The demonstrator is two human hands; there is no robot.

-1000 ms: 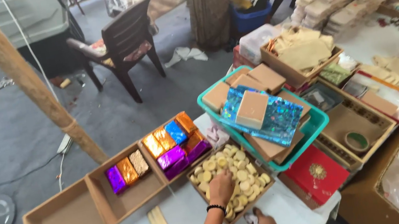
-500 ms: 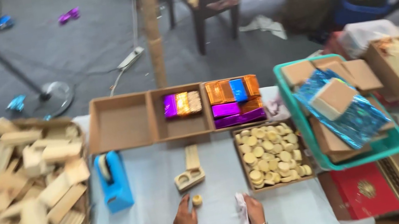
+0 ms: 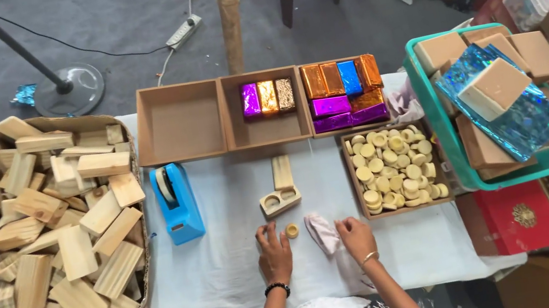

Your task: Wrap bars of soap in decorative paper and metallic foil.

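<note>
Two hands rest flat on the white-covered desk (image 3: 235,273), and the small round wax disc (image 3: 292,230) between them serves as the landmark. The left hand (image 3: 274,253) lies just left of and below the disc, its fingers (image 3: 267,233) spread loosely and holding nothing, the tips near the disc but apart from it as far as I can tell. The right hand (image 3: 356,236) lies to the right of the disc, fingers slack and empty, just beside a crumpled pale wrapper (image 3: 321,232) that sits between that hand and the disc.

Just above the disc stands a short wooden block with two round holes (image 3: 280,201), and a plain wooden bar (image 3: 282,173) touches its far end. Right of the disc, an open box of round discs (image 3: 393,168) holds many more of the same kind. Farther up from the disc runs a row of three brown trays (image 3: 179,122); the middle and right ones hold foil-wrapped bars (image 3: 343,93) in purple, gold, orange and blue. Left of the disc stands a blue tape dispenser (image 3: 178,202), and beyond it a large carton of wooden blocks (image 3: 40,233). Far right of the disc sits a green basket (image 3: 510,169) with boxes and blue glitter foil.

To do this well, I judge the disc should be pinched lightly by its rim, kept level, and the holed block steadied with the other hand.
</note>
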